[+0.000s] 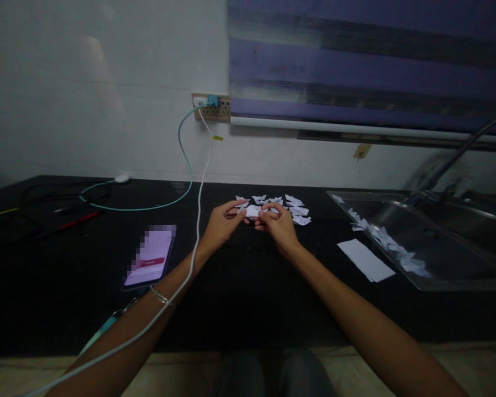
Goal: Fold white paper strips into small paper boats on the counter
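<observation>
A small piece of folded white paper (253, 211) is pinched between my two hands above the dark countertop. My left hand (225, 221) grips its left end with thumb and fingers. On the opposite end, my right hand (279, 225) has its thumb on top and fingers curled beneath. Just behind and to the right of my hands, several folded paper boats (298, 210) sit in rows, some partly hidden by my fingers. A stack of flat white paper sheets (366, 259) lies to the right of my right arm.
A steel sink (438, 242) with a faucet (458, 151) is at the right; more folded papers (391, 242) line its left rim. A phone (151, 256) lies left of my left arm. A white cable (198, 220) hangs across that arm from the wall outlet (210, 106).
</observation>
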Tool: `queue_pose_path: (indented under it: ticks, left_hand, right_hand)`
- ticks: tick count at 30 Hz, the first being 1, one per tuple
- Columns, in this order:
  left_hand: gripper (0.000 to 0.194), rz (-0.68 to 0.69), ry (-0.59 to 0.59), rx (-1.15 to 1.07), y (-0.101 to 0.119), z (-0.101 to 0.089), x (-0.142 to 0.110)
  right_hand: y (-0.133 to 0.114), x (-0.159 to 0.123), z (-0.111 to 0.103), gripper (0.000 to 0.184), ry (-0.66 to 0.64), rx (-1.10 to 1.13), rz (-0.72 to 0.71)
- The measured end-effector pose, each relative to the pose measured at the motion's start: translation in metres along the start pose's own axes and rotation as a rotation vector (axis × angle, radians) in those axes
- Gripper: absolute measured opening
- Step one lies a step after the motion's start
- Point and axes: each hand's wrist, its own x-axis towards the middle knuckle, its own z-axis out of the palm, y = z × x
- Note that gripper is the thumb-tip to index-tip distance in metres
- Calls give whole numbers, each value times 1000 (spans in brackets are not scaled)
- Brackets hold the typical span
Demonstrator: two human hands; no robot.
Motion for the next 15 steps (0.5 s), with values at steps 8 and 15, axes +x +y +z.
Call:
queue_pose_path:
  ticks: [8, 15]
  left_hand:
    - [36, -66, 15, -57, 0, -4, -1]
    - [41, -143, -25, -174, -2, 0, 3]
  right_hand:
    - [0, 2, -3, 36, -19, -37, 34]
    - [-5, 2, -3, 22, -1, -109, -116]
